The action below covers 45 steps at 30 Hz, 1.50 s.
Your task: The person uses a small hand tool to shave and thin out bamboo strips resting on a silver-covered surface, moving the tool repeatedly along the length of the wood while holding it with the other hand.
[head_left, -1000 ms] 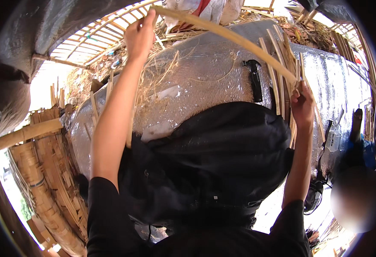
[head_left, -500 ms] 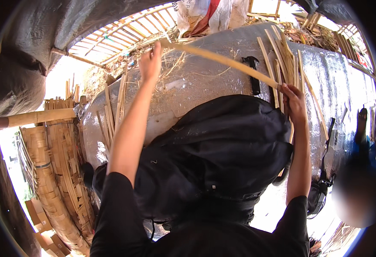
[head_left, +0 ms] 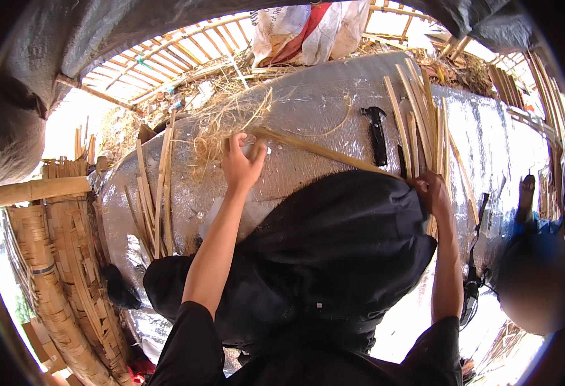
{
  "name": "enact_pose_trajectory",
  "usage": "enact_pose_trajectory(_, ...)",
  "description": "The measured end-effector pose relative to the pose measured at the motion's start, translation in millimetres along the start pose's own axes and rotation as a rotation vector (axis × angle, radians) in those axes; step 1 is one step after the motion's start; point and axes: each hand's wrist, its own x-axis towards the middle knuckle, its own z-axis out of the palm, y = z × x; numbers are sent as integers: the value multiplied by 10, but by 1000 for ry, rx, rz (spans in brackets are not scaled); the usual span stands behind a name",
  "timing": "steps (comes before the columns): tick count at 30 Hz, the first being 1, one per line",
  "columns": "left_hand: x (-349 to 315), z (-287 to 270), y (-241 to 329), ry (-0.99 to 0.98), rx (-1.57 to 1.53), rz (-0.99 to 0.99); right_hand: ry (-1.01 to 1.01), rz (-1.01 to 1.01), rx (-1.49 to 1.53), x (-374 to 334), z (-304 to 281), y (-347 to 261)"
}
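Observation:
A long, flat bamboo strip [head_left: 324, 152] stretches slantwise above my lap, its far end toward the left. My right hand [head_left: 432, 190] is closed around its near right end, close to my knee. By the other end, my left hand [head_left: 244, 166] has its thumb and fingers apart, just below the strip; whether it touches the strip is hard to tell. Curly pale shavings [head_left: 221, 132] lie in a tangle beside and beyond that hand. A black hammer [head_left: 377, 136] rests on the silvery sheet [head_left: 308, 96] beyond the strip.
Thin bamboo strips [head_left: 417, 119] lie bundled at the right, with more strips [head_left: 165, 186] at the left. Rolled woven bamboo matting [head_left: 54, 257] stands on the far left. A white and red sack [head_left: 308, 32] is at the back. Another person [head_left: 533, 276] is at the right edge.
My left hand has come down and nearer, its fingers now spread. The bamboo strip has dropped lower with my right hand, which stays at its right end.

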Motion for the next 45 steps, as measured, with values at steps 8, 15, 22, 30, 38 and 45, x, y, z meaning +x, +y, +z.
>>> enact_pose_trajectory(8,-122,134,-209,42,-41,218,-2,-213,-55,972,363,-1522)
enact_pose_trajectory(15,-13,168,-183,96,20,154,-393,-311,-136,1389,1219,-2485)
enact_pose_trajectory(22,-65,186,-255,75,39,111,-184,-367,-405,928,1423,-2675)
enact_pose_trajectory(30,-63,218,-272,-14,56,85,-221,-365,-513,1052,1420,-2892)
enact_pose_trajectory(38,-86,155,-243,-55,-9,19,-261,-297,-386,992,1478,-2821)
enact_pose_trajectory(45,-102,143,-201,-45,70,70,-133,-329,-461,813,1493,-2763)
